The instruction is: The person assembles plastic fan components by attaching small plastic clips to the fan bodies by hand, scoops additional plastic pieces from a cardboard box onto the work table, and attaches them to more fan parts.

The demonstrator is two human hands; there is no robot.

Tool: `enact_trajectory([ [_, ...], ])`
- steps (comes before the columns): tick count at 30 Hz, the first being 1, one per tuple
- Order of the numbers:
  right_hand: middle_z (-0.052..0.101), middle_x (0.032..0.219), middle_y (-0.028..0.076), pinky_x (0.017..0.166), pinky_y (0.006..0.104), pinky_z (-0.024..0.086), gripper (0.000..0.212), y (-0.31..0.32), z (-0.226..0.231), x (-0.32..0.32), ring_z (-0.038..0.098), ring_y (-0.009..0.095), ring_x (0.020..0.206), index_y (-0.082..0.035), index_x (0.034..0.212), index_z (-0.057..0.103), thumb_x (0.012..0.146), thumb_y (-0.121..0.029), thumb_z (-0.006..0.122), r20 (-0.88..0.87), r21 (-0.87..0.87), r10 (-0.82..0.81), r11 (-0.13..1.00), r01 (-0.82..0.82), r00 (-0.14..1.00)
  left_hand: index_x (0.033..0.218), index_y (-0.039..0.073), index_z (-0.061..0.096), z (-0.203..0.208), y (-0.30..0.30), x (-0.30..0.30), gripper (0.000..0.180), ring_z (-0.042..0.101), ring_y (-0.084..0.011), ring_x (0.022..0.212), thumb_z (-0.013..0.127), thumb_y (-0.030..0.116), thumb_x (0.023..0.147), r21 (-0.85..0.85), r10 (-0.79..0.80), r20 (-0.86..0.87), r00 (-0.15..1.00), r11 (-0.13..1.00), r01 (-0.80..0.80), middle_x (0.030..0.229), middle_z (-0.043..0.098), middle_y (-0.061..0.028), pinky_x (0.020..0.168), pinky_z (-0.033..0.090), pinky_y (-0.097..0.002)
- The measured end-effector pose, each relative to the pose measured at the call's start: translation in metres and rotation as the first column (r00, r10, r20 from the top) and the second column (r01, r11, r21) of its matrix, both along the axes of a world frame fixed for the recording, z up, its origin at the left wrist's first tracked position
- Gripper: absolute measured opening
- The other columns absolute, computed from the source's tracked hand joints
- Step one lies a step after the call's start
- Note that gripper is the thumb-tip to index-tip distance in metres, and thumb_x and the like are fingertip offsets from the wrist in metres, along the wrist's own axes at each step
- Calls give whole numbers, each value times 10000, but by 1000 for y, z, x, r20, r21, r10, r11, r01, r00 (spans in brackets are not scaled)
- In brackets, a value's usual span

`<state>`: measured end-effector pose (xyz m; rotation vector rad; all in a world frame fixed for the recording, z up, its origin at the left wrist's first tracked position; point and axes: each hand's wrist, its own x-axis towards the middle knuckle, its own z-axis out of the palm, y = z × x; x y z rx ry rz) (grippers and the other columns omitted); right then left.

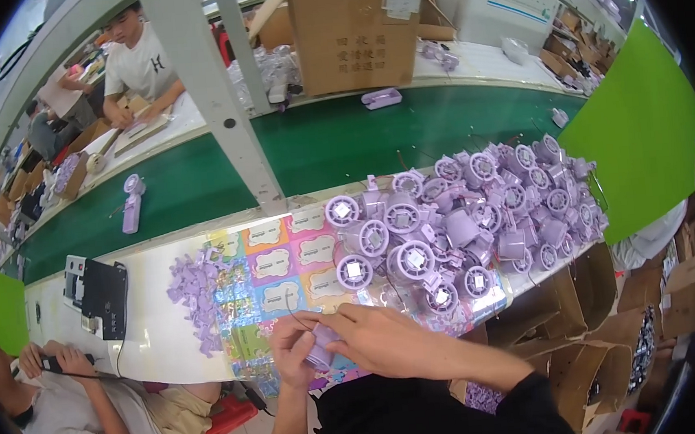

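Observation:
Close to the near edge of the table, both hands meet around one lilac plastic housing (320, 351). My left hand (291, 350) is wrapped round its left side. From the right, my right hand (377, 339) reaches across its top with bent fingers pressed to it. A thin wire (291, 299) sticks up past the fingertips; the fingers hide where it joins. Just beyond and to the right lies a big heap of lilac round housings (463, 228), several with spoked ends and white squares inside. Small lilac plastic pieces (196, 294) are piled to the left.
Colourful printed sheeting (274, 263) covers the table's middle. A black device (97, 298) stands left, near a seated person (76, 401) holding a dark tool. Beyond runs a green conveyor belt (317, 146) with a lilac handheld part (132, 205). Cardboard boxes (571, 305) stand right.

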<state>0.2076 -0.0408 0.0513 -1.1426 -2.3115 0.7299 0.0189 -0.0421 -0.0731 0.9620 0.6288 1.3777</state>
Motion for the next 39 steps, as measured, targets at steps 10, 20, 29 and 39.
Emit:
enact_trajectory([
  [10,665,700,132,571,433,509,150,199,11,50,684,305,667,-63,942,614,825,-153,585,671,423,-130,876,-233,730,905,-66,629,-60,22,-45,268,636,-174,714,541,182,952,193,493,-372,787,870,-454,859,671,-126,633,531,-297],
  [20,727,1064,121,811,405,545,278,396,-77,111,710,260,985,-62,1150,613,911,-192,560,764,382,-485,872,307,425,852,-68,643,-42,25,-36,386,633,-219,813,567,297,952,152,458,-421,783,887,-437,889,694,-163,754,481,-335],
  [29,693,1163,117,875,392,551,399,427,-130,111,686,269,1056,-89,1273,556,884,-160,608,711,449,-580,809,379,397,932,-75,676,-35,23,-34,330,662,-248,865,588,242,917,119,458,-422,782,883,-453,941,705,-170,793,507,-347],
  [39,707,957,212,788,464,577,165,345,-58,52,696,378,919,-74,938,735,813,-157,666,612,282,-138,958,-53,779,954,-68,665,-45,21,-35,240,605,-156,818,595,159,921,92,483,-440,757,863,-497,880,655,-85,740,470,-284],
])
